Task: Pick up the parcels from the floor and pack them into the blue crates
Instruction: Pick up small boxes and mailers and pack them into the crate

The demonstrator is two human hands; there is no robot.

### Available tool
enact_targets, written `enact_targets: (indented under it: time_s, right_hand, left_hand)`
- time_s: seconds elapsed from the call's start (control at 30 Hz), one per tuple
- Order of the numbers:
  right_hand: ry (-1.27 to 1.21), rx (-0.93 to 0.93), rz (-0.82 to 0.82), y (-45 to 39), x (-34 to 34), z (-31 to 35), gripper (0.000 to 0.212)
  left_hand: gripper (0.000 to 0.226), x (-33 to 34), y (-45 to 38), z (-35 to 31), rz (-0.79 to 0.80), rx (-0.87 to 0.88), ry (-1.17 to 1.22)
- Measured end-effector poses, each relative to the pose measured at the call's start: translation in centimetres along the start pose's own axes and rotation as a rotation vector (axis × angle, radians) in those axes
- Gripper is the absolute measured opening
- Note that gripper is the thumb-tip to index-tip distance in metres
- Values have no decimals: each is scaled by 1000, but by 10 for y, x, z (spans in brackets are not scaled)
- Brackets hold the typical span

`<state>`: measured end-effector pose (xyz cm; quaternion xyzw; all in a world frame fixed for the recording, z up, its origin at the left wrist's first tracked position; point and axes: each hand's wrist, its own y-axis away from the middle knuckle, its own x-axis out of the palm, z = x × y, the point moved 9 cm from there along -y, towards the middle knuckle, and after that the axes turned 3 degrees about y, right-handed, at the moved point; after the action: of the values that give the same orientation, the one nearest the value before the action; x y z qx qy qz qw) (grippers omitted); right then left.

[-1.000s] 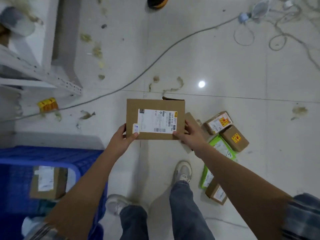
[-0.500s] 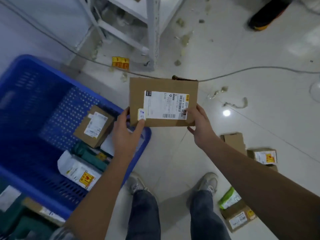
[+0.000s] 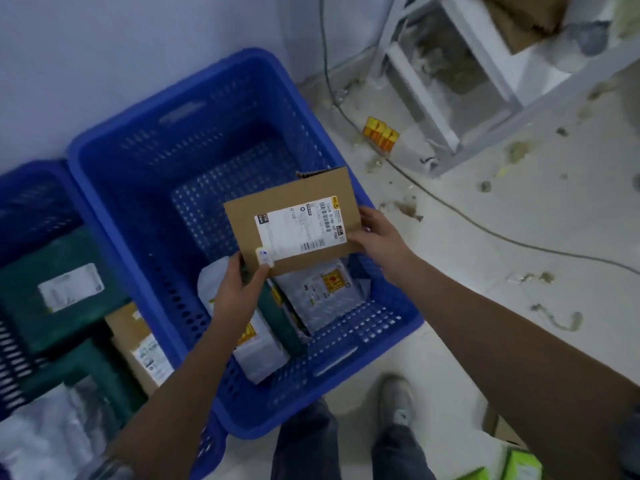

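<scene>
Cardboard parcel [image 3: 294,221] held over blue crate [image 3: 194,109], label up; left hand [image 3: 239,289] pinching near corner, right hand [image 3: 377,237] gripping far edge. Risk: dropped tilted, could wedge on mailers [image 3: 322,292] below or catch the loose flap.

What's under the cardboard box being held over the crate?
Beneath the cardboard box: bare mesh floor of the blue crate, a grey mailer with a yellow sticker, a dark green parcel, a white mailer. Whatever lies directly below the box is hidden.

Cardboard parcel [image 3: 294,216] in both hands above blue crate [image 3: 114,147]
</scene>
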<state>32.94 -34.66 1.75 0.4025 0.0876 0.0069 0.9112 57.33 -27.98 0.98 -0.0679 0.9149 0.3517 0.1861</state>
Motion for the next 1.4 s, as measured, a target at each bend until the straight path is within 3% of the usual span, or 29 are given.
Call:
enact_targets:
  time_s: [0.1, 0.3, 0.67, 0.97, 1.1, 1.27, 1.4]
  right_hand:
    - [134, -14, 51, -30, 27, 1, 61]
    - [283, -17, 120, -86, 66, -4, 48]
    - [512, 51, 124, -127, 64, -37, 53]
    - [582, -50, 138, -126, 56, -51, 50]
    - [560, -81, 86, -127, 48, -47, 43]
    - [715, -77, -15, -107, 36, -63, 19]
    - [634, -143, -145, -50, 15, -75, 34]
  left_hand:
    - [48, -1, -28, 26, 6, -60, 30]
    - [49, 6, -77, 74, 9, -157, 70]
    - [49, 44, -90, 106, -2, -204, 124]
    - [52, 55, -92, 112, 23, -247, 79]
    - [53, 59, -96, 99, 68, -228, 2]
    - [49, 49, -89, 96, -58, -251, -7]
    - [44, 37, -55, 90, -207, -233, -36]
